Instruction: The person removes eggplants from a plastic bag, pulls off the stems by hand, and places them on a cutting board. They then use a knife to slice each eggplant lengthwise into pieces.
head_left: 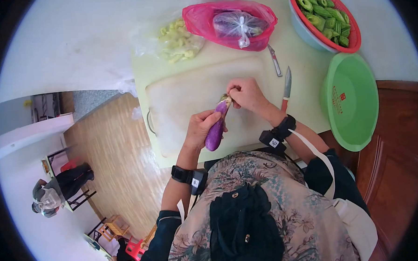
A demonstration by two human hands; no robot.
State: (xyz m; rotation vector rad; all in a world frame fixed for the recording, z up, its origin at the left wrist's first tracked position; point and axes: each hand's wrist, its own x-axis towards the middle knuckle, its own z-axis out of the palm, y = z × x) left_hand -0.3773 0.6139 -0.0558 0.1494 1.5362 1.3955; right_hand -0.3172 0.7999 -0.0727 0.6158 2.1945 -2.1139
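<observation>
Eggplant is clasped in left fingers, right fingers pinching its stem end, over a board in a wood-floored room.

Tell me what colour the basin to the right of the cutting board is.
The basin is light green with red print inside; it shows in the head view.

Eggplant: glossy, smooth purple skin. Board: matt white, looks plastic. Bag: thin, shiny pink plastic. Basin: smooth green plastic, light sheen. Knife: metal blade. Apron: matt printed cloth. Floor: wood-look, smooth. Door: glossy brown, wood-look.
</observation>
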